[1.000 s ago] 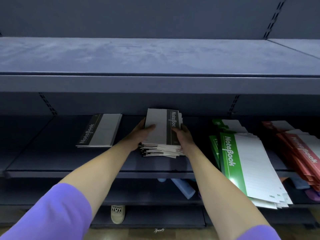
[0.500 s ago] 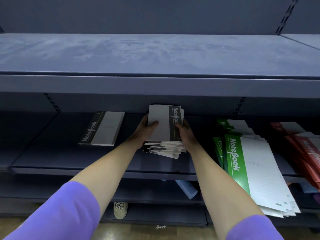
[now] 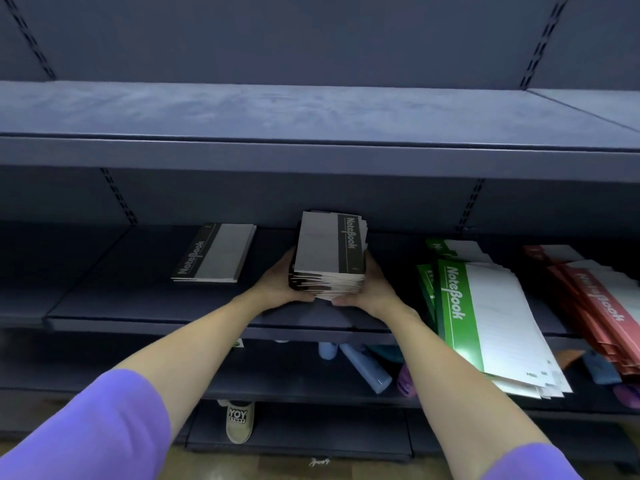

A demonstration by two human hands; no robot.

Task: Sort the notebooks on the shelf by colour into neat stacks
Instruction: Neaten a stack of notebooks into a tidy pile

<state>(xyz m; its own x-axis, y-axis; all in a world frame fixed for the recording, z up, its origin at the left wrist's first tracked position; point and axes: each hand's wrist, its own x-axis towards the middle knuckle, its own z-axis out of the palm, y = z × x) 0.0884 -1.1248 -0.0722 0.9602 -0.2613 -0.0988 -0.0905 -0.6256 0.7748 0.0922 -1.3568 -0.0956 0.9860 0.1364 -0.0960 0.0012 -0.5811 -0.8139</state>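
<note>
Gripping a thick stack of black-and-grey notebooks (image 3: pixel 329 261) from both sides, the left hand (image 3: pixel 278 285) curls round its left edge and the right hand (image 3: pixel 372 289) round its right edge, thumbs meeting under the near end. The stack sits over the middle of the blue-grey shelf (image 3: pixel 156 310), its near edges uneven, its far end tilted up toward the shelf above; whether its base touches the shelf board cannot be told. The top cover reads "NoteBook" on a dark band along the right side.

To the left, well apart, a thin pile of black-and-grey notebooks (image 3: pixel 216 252) lies flat on the same shelf. To the right, a fanned heap of green notebooks (image 3: pixel 485 317) overhangs the shelf's front edge, and beside it a slanting heap of red notebooks (image 3: pixel 595 306) reaches the frame's right side.

Both forearms are bare, with purple sleeves (image 3: pixel 104 427) near the camera. On the lower shelf lie a pale blue bottle (image 3: pixel 363 368) and some purple items, too dim to name. A beige slipper (image 3: pixel 240 422) shows on the floor below.
</note>
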